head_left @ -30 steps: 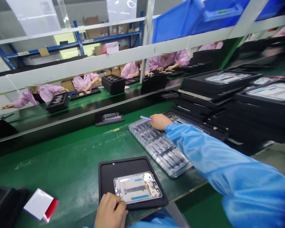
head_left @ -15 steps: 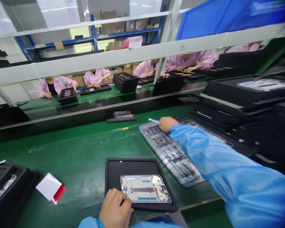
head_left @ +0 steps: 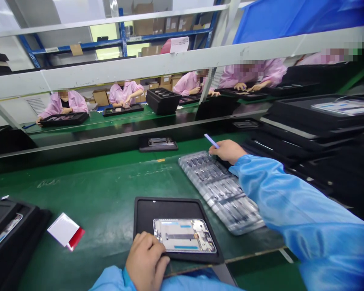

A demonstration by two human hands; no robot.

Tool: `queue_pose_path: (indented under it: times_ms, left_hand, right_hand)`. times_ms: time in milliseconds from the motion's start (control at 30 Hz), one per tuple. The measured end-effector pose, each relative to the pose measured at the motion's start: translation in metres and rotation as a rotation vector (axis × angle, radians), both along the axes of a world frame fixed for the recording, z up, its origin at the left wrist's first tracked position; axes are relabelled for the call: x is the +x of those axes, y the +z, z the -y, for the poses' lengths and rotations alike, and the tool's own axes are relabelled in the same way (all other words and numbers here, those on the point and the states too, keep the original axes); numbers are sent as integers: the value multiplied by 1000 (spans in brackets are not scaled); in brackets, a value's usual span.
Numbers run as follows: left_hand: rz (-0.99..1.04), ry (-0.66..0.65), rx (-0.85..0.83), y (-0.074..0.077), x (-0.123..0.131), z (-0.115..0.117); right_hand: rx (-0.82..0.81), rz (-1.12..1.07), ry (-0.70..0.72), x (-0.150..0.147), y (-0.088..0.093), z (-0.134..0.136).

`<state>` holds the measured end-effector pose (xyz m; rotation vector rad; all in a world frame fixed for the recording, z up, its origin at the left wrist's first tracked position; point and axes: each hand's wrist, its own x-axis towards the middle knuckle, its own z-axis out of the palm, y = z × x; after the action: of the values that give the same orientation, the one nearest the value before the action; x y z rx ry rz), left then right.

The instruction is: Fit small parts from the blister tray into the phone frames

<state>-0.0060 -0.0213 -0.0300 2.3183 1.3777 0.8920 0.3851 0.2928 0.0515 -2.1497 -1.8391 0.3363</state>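
Black tray (head_left: 170, 207): phone frame (head_left: 182, 236) on it, left hand (head_left: 147, 258) at near-left corner
Lilac stick (head_left: 211, 140): in right hand (head_left: 230, 151), by clear tray (head_left: 241, 230)

Right hand (head_left: 229, 151) pinches, arm (head_left: 294, 206) outstretched — left hand (head_left: 146, 258) curls loosely.

Bright o/all w/ glare on clear tray (head_left: 220, 193), R edge dim & blurry.
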Motion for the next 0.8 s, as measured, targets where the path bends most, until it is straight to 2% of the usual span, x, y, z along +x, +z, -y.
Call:
queue_pose_path:
  times_ms: [100, 200, 300, 367, 467, 533, 633, 733, 800]
  left_hand:
    - [213, 43, -130, 18, 1, -7]
    - [423, 112, -310, 38, 8, -24]
    - [729, 114, -472, 53, 25, -45]
    - [962, 68, -543, 58, 39, -58]
    - [1189, 27, -595, 58, 56, -70]
    - [1273, 7, -610, 54, 60, -72]
    - [1329, 10, -593, 49, 59, -68]
    - [1298, 72, -543, 46, 54, -63]
    - [1232, 116, -506, 45, 50, -60]
  right_hand:
    - [42, -258, -7, -10, 4, 18]
    - [60, -482, 73, -35, 10, 47]
    - [50, -750, 184, -79, 16, 95]
    - [37, -1100, 228, -115, 16, 135]
    - [59, -1370, 172, -167, 10, 192]
    - [115, -1404, 111, -192, -1, 217]
    - [219, -1328, 71, -215, -22, 234]
    - [306, -1216, 99, -224, -40, 240]
    - [357, -1126, 140, -222, -42, 243]
